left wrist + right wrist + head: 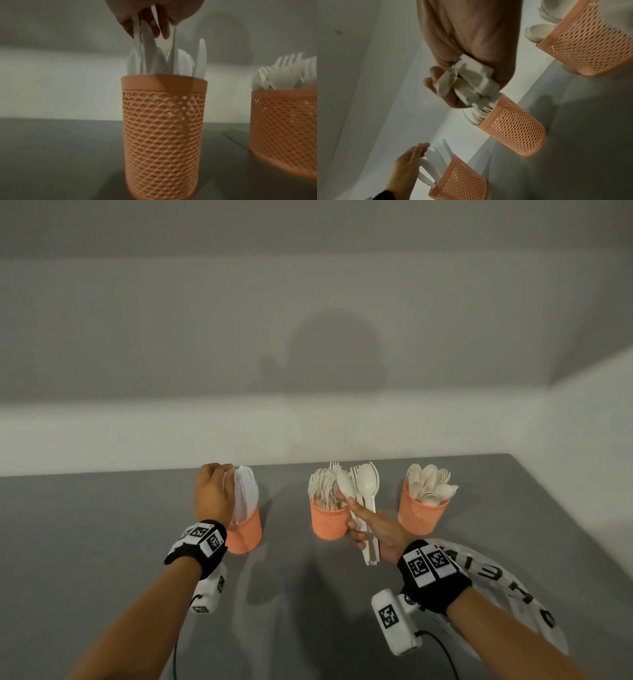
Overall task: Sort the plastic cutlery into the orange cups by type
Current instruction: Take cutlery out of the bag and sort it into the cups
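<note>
While my left hand (214,491) pinches knives (245,491) standing in the left cup (244,534) near the tabletop's far edge, forks fill the middle cup (328,522). My right hand (375,530) clamps a mixed bundle (363,498) just beside it; spoons fill the right cup (422,513).

Three cups stand in a row on the table (102,525) before me. The left cup (244,534) holds knives (245,494), the middle cup (328,522) forks (320,486), the right cup (422,513) spoons (430,482). A plastic bag (513,587) lies at my near right, under my right forearm.
</note>
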Demonstrator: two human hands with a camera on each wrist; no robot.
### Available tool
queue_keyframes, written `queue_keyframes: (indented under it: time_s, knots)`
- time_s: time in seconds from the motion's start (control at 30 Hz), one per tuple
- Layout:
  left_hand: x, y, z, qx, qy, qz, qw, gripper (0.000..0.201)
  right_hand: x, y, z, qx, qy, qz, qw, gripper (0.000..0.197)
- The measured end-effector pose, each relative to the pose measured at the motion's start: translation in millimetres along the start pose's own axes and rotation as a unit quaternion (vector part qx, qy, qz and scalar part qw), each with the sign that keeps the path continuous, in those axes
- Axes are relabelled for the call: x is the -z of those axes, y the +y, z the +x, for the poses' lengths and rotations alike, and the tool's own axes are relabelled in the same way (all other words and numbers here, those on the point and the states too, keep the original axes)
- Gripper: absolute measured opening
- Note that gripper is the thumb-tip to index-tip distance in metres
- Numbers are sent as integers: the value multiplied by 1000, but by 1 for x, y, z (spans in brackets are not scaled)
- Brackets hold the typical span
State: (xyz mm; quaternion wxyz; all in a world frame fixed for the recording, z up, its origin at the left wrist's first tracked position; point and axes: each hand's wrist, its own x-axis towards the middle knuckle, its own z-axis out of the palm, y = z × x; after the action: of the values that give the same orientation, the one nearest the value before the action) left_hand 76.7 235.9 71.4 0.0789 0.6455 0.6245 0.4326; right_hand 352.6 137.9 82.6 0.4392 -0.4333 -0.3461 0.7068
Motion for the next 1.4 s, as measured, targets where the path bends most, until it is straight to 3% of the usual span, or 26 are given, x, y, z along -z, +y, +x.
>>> queue_keyframes:
  time_s: [0.13, 0.23, 0.37, 0.43, 0.5, 0.53, 0.6, 0.7, 0.73, 0.8, 0.87, 0.93, 1.03, 1.13, 1.2, 1.27, 1.3, 1.37, 1.4]
  knots:
    - [3, 0, -9, -62, -51, 78, 994, 62, -1, -2, -3, -2, -11, 6, 1000, 29]
    - [1, -8, -10, -59, -101, 138, 983, 73, -1, -2, -6, -9, -19, 15, 1000, 31]
    - [5, 2, -11, -40, -56, 171, 983, 79, -1, -2, -8, -10, -35, 4, 999, 35]
    - [12, 24, -14, -65, -6, 107, 992, 74, -2, -2, -9, -15, -40, 4, 999, 35]
    - [15, 55, -24, -62, 12, -53, 997, 63, -5, -3, -10, -17, -46, 8, 999, 34]
    - [15, 73, -31, -39, -11, -157, 987, 56, -7, -3, -11, -18, -53, 10, 998, 33]
    - [10, 106, -47, 45, -126, -309, 942, 50, -12, -3, -14, -21, -76, 9, 997, 30]
    - [-5, 135, -68, 173, -357, -414, 819, 59, -23, -2, -21, -41, -110, 11, 993, 20]
    - [-12, 140, -75, 189, -403, -435, 783, 61, -26, -2, -24, -50, -117, 7, 992, 15]
    - [-19, 149, -84, 200, -423, -461, 754, 51, -27, -1, -28, -60, -111, -8, 992, 31]
    - [-21, 159, -87, 208, -396, -462, 766, 27, -25, -2, -31, -70, -101, -35, 992, 32]
    - [-25, 168, -86, 188, -359, -413, 816, 11, -24, -3, -33, -62, -71, -78, 992, 22]
    - [-29, 184, -88, 170, -274, -329, 887, 24, -26, -1, -32, 26, 24, -203, 978, 25]
    - [-34, 197, -90, 167, -167, -293, 926, 18, -32, 4, -33, 115, 130, -272, 947, 27]
    - [-36, 202, -89, 131, -153, -231, 952, 9, -34, 9, -32, 132, 181, -276, 935, 15]
    - [-36, 204, -89, 108, -212, -208, 949, 36, -33, 11, -31, 125, 174, -175, 961, 10]
    - [-34, 206, -89, 113, -254, -242, 930, 44, -29, 9, -31, 100, 155, -108, 977, 19]
    - [-29, 206, -89, 141, -301, -330, 884, 44, -18, -3, -37, 36, 100, 19, 994, 25]
    - [-29, 202, -88, 152, -296, -349, 876, 47, -11, -9, -39, 22, 76, 57, 995, 22]
